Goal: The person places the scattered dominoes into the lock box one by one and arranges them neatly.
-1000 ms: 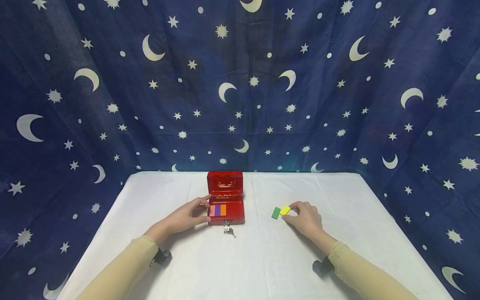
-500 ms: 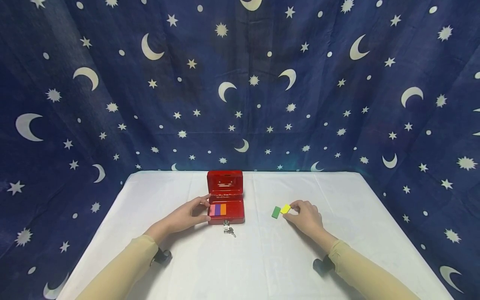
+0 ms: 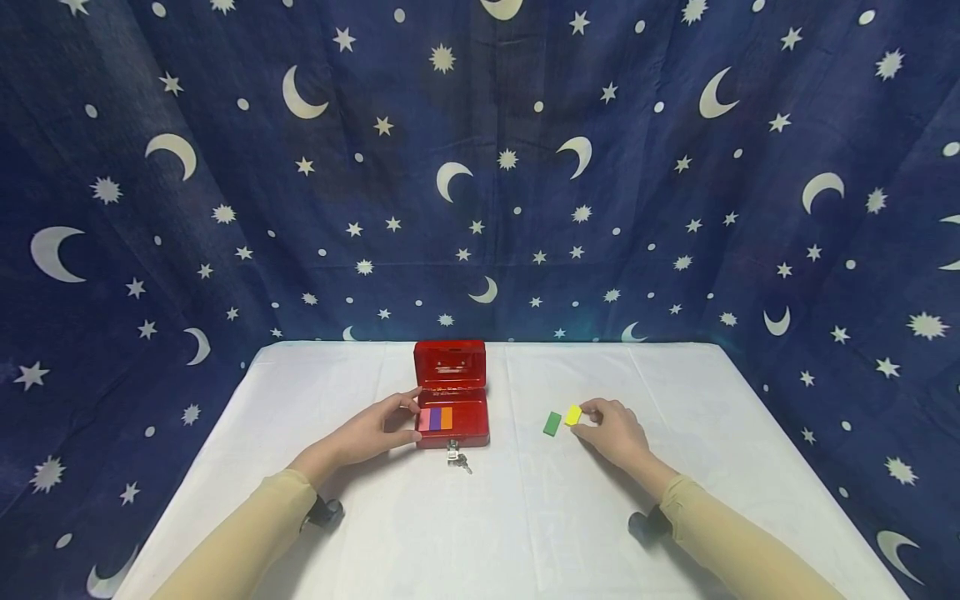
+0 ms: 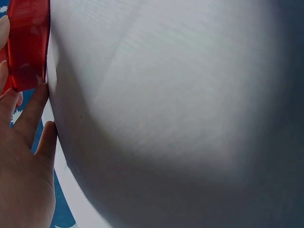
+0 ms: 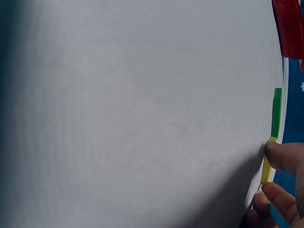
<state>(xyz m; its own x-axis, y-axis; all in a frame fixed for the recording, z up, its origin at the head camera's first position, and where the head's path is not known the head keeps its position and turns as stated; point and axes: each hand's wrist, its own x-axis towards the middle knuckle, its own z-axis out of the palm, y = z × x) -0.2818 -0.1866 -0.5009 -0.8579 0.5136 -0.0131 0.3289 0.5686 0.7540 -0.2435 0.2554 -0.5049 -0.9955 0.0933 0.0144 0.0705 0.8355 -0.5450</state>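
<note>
A red metal cash box stands on the table with its lid raised. Side by side at the left of its inside lie a pink block, a purple one and an orange block. My left hand holds the box's left end, thumb near the front corner and fingers farther back; the left wrist view has fingers against the red wall. To the right, my right hand pinches a flat yellow block between thumb and fingers. A green block lies just left of it.
A small padlock with keys hangs at the front of the cash box. White cloth covers the table. Behind it hangs a dark blue curtain with moons and stars.
My right hand has shifted slightly right with the yellow block, which has turned a little and now shows a gap from the green block. The left hand and the box have stayed put.
</note>
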